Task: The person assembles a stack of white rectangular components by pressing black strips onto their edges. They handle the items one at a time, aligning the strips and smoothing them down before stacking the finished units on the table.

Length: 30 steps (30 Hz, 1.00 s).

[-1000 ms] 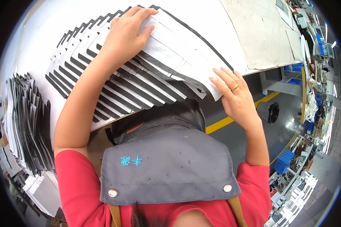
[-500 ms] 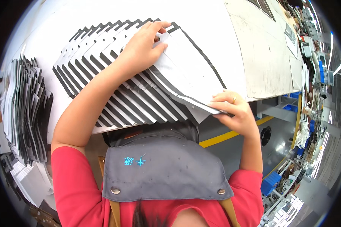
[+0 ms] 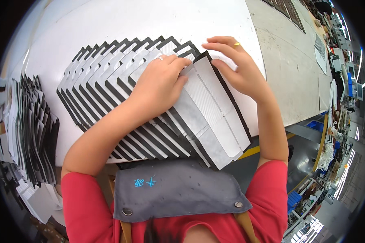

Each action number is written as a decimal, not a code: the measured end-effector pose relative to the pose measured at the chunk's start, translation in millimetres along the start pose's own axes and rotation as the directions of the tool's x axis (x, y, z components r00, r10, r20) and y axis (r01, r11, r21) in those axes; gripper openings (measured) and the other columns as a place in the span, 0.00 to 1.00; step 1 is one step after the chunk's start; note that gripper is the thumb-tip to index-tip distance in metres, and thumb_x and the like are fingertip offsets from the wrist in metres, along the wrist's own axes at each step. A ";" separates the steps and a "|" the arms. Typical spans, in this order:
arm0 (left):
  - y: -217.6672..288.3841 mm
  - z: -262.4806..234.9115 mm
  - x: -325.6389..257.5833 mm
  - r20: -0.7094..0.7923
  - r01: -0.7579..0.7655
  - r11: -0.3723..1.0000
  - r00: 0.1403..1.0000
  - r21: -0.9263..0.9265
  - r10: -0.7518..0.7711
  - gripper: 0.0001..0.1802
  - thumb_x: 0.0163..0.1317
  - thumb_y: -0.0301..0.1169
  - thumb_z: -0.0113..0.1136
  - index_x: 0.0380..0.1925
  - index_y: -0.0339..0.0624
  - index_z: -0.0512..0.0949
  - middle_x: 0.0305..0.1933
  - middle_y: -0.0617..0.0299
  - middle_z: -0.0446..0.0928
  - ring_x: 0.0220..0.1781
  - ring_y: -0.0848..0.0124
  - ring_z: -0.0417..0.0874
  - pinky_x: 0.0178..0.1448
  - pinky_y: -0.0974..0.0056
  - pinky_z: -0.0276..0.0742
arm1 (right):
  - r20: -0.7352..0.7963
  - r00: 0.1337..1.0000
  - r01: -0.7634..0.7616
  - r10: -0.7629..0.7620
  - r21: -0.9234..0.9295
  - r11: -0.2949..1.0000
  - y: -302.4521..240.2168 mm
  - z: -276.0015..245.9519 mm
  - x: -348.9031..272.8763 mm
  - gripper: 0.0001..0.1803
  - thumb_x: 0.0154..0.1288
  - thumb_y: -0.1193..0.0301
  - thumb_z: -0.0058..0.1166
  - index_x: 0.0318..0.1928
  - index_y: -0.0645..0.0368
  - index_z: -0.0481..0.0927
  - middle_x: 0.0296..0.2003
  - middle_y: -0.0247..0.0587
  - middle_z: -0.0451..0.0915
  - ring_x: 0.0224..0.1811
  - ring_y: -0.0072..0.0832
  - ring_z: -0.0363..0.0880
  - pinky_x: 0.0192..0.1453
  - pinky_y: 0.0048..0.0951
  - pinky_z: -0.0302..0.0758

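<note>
A fanned row of several flat white-and-black pieces point(image 3: 121, 93) lies overlapped across the white table point(image 3: 121, 24). My left hand point(image 3: 160, 87) presses flat on the upper end of the row, fingers together. The top piece point(image 3: 215, 117), grey-white with a black border, lies at the right end of the fan and hangs over the table's near edge. My right hand point(image 3: 239, 69) rests on its far right edge with the fingers spread, touching it at the fingertips. Neither hand is closed around a piece.
A second stack of black and white pieces point(image 3: 26, 133) stands on edge at the left. A bare beige worktop point(image 3: 296, 60) adjoins the table on the right. Below right is a grey floor with a yellow line point(image 3: 255, 150) and cluttered shelves point(image 3: 336, 133). A grey apron bib point(image 3: 174, 190) covers my chest.
My right hand has gone from the near lower edge of the top piece up to its far right edge. My left hand has slid toward the fan's right end.
</note>
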<state>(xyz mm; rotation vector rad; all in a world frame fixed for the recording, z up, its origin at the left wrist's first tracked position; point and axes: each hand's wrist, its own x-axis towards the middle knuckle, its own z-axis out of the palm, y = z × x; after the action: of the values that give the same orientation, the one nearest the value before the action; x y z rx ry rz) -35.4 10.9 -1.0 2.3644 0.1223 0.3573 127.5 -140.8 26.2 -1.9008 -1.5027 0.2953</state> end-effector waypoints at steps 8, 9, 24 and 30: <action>-6.9 2.8 7.3 -0.038 0.027 0.996 0.999 0.085 -0.023 0.12 0.58 0.24 0.58 0.44 0.39 0.77 0.38 0.55 0.76 0.43 0.58 0.77 0.51 0.56 0.69 | 0.180 0.984 -0.030 0.008 0.121 0.992 25.7 11.2 17.7 0.11 0.59 0.79 0.54 0.42 0.55 0.80 0.55 0.39 0.73 0.60 0.38 0.67 0.65 0.36 0.67; -9.3 5.3 11.1 -0.055 0.005 0.994 0.998 0.111 0.001 0.13 0.59 0.24 0.58 0.44 0.40 0.78 0.37 0.57 0.76 0.41 0.60 0.77 0.50 0.58 0.68 | 0.185 0.983 -0.016 -0.007 0.118 0.993 27.2 11.5 20.5 0.11 0.59 0.79 0.55 0.42 0.55 0.80 0.55 0.39 0.73 0.60 0.38 0.67 0.65 0.36 0.67; -5.3 8.7 8.0 0.034 -0.202 0.868 0.977 0.453 0.210 0.20 0.52 0.22 0.56 0.48 0.42 0.79 0.35 0.65 0.72 0.35 0.67 0.72 0.39 0.63 0.65 | 0.005 0.973 0.227 -0.231 -0.202 0.953 30.6 24.6 -3.8 0.11 0.54 0.79 0.60 0.40 0.53 0.83 0.52 0.31 0.77 0.52 0.33 0.73 0.55 0.34 0.70; -5.4 7.0 10.6 0.062 -0.204 0.885 0.979 0.418 0.196 0.23 0.53 0.22 0.55 0.52 0.44 0.78 0.35 0.65 0.71 0.36 0.67 0.71 0.40 0.63 0.65 | -0.022 0.998 0.052 -0.052 0.017 0.998 32.8 17.1 -8.2 0.11 0.56 0.79 0.61 0.41 0.56 0.82 0.51 0.39 0.75 0.50 0.37 0.74 0.52 0.34 0.74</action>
<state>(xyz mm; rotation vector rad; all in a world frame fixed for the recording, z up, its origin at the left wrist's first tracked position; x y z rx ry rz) -23.2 12.2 -7.2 2.8217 -0.0629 0.4437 140.5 -145.1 -9.1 -1.8420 -1.5278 0.2629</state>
